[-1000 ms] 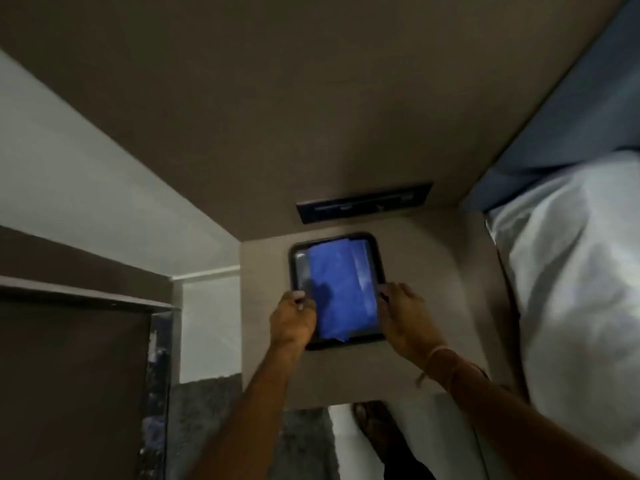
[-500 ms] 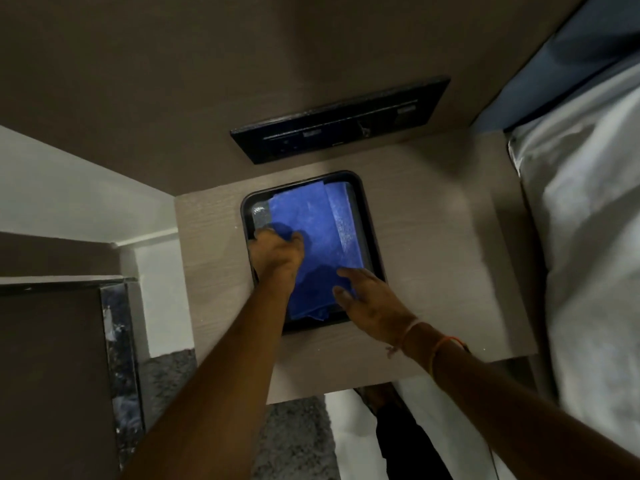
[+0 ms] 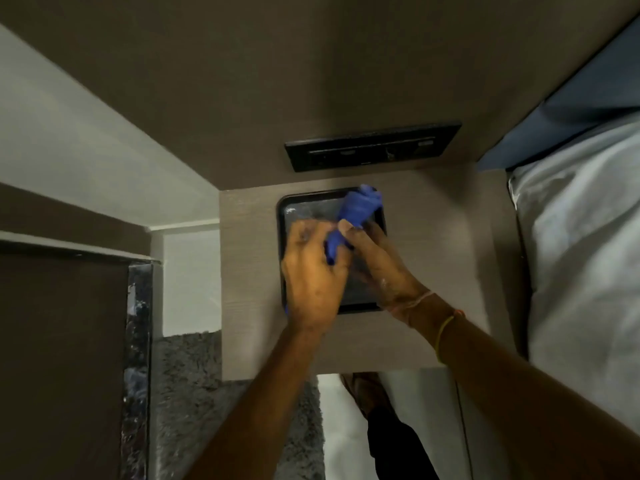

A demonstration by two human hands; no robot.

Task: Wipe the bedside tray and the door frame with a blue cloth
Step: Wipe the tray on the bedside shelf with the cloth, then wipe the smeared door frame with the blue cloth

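A black rectangular tray point(image 3: 307, 206) sits on the wooden bedside table point(image 3: 249, 258), close to the wall. The blue cloth point(image 3: 358, 209) is bunched up above the tray's far right part. My left hand point(image 3: 311, 271) and my right hand point(image 3: 375, 261) meet over the tray's middle, and both grip the cloth's lower end between them. The tray's glossy bottom shows at the far left; my hands hide its near half. A dark door frame edge point(image 3: 136, 341) runs down the left side.
A black switch panel point(image 3: 372, 147) is set in the brown wall just beyond the tray. A bed with white bedding point(image 3: 581, 258) borders the table on the right. Grey carpet point(image 3: 187, 393) and a foot lie below the table's near edge.
The cloth lay flat in the tray before; now both hands have gathered it into a bunch and lifted it off the tray's bottom. The view has pulled back slightly.
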